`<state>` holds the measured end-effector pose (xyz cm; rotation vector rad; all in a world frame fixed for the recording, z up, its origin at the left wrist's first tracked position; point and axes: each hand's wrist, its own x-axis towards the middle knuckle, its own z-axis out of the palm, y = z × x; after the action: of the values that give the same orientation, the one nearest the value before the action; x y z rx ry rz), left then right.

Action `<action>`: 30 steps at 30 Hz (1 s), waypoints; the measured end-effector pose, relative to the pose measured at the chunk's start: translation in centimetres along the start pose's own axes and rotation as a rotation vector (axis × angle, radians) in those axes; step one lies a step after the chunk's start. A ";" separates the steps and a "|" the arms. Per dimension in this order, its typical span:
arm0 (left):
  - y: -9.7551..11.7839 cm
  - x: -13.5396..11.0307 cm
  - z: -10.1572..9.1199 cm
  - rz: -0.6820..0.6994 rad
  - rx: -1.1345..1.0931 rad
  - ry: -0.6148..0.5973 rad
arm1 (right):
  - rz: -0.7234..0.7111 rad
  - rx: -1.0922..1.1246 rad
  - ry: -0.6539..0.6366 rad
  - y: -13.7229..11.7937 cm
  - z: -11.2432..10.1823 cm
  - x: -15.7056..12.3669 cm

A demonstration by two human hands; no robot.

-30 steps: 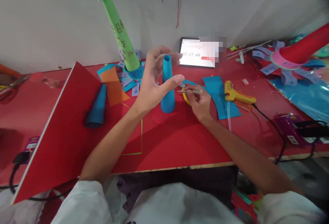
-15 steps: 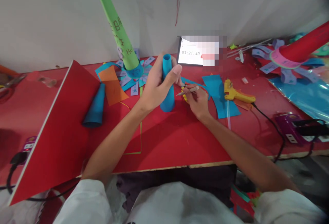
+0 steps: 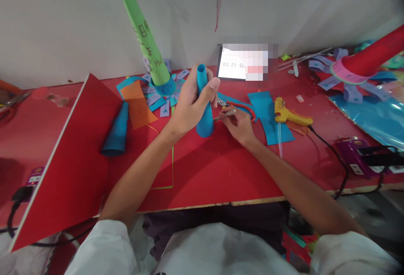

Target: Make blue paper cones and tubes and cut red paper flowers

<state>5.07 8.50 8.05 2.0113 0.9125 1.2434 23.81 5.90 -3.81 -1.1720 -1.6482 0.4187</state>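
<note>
Blue cone upright in the left hand, pen at 2 o'clock from its foot

The blue cone (image 3: 205,125) is a plain, smooth, slender tube near the middle of the view, wide end down. Its narrow, open mouth points to about 12 o'clock. The left hand (image 3: 189,109) wraps its upper part, thumb across the front.

The slim, pale pen (image 3: 232,112) lies slantwise in the right hand (image 3: 239,126), butt toward 2 or 3 o'clock, tip toward 8 or 9. Whether the tip touches the cone's wall cannot be told.
</note>
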 end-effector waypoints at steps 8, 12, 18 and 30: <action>0.2 0.0 -0.2 0.031 0.034 -0.020 | -0.071 -0.008 -0.031 -0.1 0.0 0.2; 0.2 0.0 -0.1 0.002 0.029 -0.015 | -0.087 -0.011 -0.036 -0.1 0.0 0.2; 0.1 0.1 -0.1 0.006 0.030 -0.017 | -0.052 -0.049 -0.056 -0.3 -0.3 0.0; -0.2 0.1 -0.2 -0.003 0.027 -0.013 | -0.072 -0.057 -0.045 -0.8 -0.4 -0.1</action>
<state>4.92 8.74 8.01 2.0365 0.9301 1.2208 23.77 5.28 -3.09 -1.1487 -1.7459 0.3571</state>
